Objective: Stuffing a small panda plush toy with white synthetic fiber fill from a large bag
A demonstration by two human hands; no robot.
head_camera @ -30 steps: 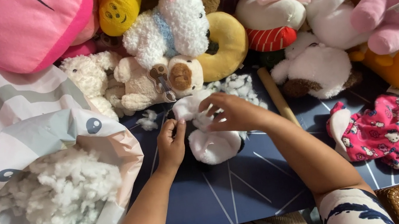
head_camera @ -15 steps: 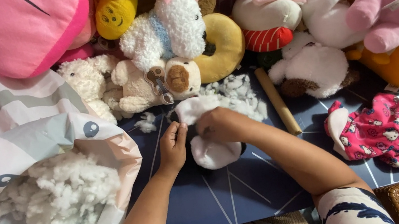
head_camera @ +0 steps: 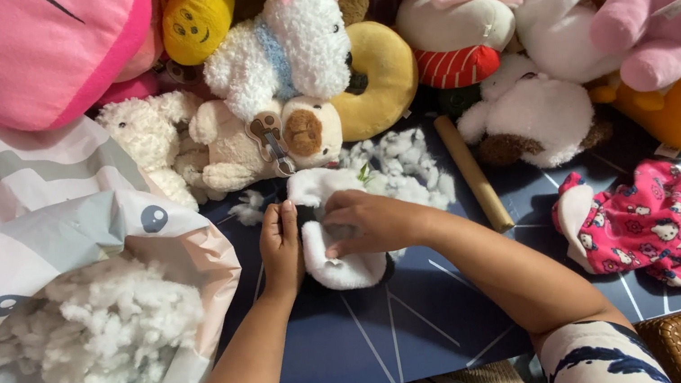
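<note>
Both hands have shifted slightly toward the near edge of the mat since 0.5 s ago, and the white toy skin now lies lower between them. Left hand (head_camera: 281,245) presses flat against the left side of the small white plush skin (head_camera: 342,259), fingers together and extended, not wrapped round it. Right hand (head_camera: 373,221) lies over the top of the skin, fingers curled down onto the fabric, gripping it.

Skin sits on the dark blue mat (head_camera: 399,328), near its far edge, just in front of a cream plush with a brown face patch (head_camera: 260,145). Loose white stuffing (head_camera: 400,164) lies just behind the right hand. Wooden stick (head_camera: 472,171) lies right of that, angled toward the far edge. Open patterned bag (head_camera: 136,224) of white stuffing (head_camera: 83,351) at the left edge. Pink printed fabric (head_camera: 646,225) at the right edge. Heap of plush toys along the far edge.
</note>
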